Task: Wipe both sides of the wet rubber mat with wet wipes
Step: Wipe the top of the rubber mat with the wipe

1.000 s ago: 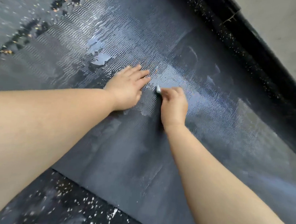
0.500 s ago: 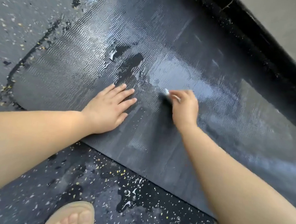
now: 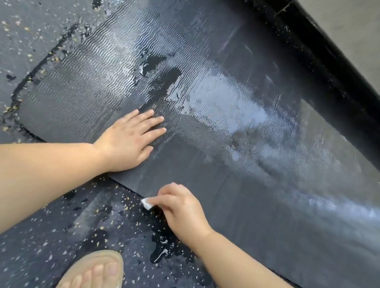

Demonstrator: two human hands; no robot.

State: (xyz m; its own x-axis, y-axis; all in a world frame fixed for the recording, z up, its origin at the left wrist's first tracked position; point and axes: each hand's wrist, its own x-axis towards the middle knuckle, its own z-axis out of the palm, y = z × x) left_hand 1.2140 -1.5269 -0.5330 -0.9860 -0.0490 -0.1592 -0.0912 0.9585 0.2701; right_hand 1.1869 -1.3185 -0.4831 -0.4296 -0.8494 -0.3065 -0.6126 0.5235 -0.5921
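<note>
The left hand [image 3: 129,140] lies flat on the rubber mat [image 3: 260,197] by its near edge, fingers straight and close together, pointing up-right. The right hand [image 3: 182,209] — fingers curled, knuckles up — pinches a small white wet wipe [image 3: 146,203] at that edge (its tip pokes out leftward). The mat, glossy with water, lies on the speckled floor [image 3: 33,24], long axis running toward the lower right.

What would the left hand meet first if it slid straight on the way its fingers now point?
Nothing solid nearby: the left hand lies flat on the rubber mat, fingers aimed at the glossy pool of water just ahead. Beyond that, probably the black kerb along the wall.
</note>
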